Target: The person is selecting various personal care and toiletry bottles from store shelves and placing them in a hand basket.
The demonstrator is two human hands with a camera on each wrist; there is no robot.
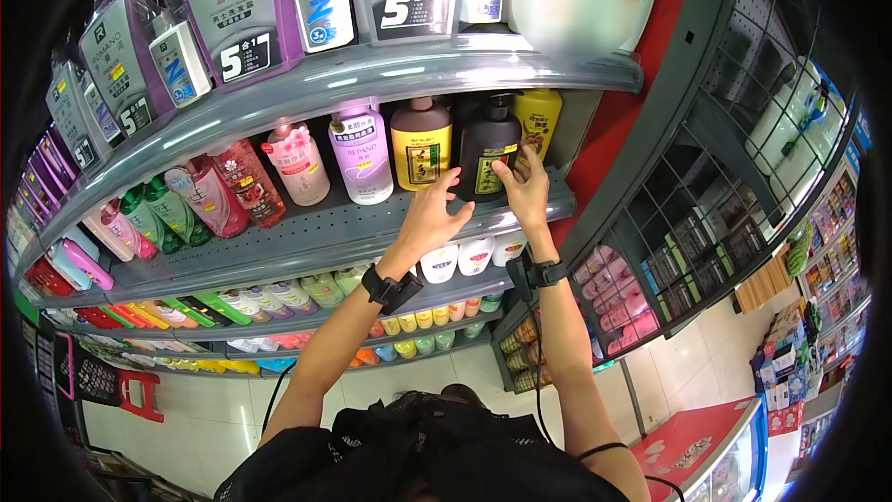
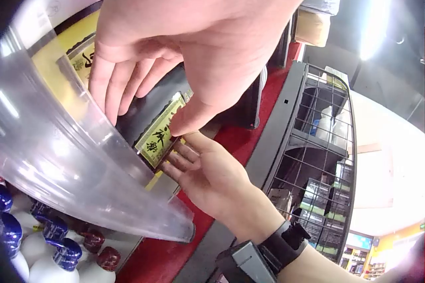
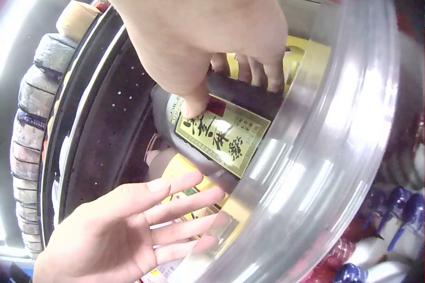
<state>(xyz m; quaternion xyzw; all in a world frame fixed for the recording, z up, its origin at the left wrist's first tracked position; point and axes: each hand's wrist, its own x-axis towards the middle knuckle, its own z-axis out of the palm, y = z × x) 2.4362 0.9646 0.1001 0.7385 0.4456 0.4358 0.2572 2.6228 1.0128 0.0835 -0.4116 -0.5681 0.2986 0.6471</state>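
A black pump bottle (image 1: 481, 138) with a yellow-green label stands on the middle shelf. My right hand (image 1: 526, 190) grips its right side, thumb across the label and fingers round the edge, as the right wrist view shows. Close to its left side is my left hand (image 1: 429, 219), fingers extended and spread, thumb apart. In the left wrist view the black bottle (image 2: 159, 127) lies between both hands. Left of it is a brown-capped yellow bottle (image 1: 423, 144), partly overlapped by the left hand in the right wrist view. Another yellow bottle (image 1: 542, 116) stands behind my right hand.
A clear plastic lip (image 1: 372, 240) edges the shelf in front. Purple (image 1: 362, 153) and pink bottles (image 1: 299, 167) continue leftward. The upper shelf (image 1: 390, 65) overhangs the bottles. Right of them are a red panel (image 1: 609, 144) and a wire-grid rack (image 1: 688, 223). White bottles (image 1: 475, 256) stand below.
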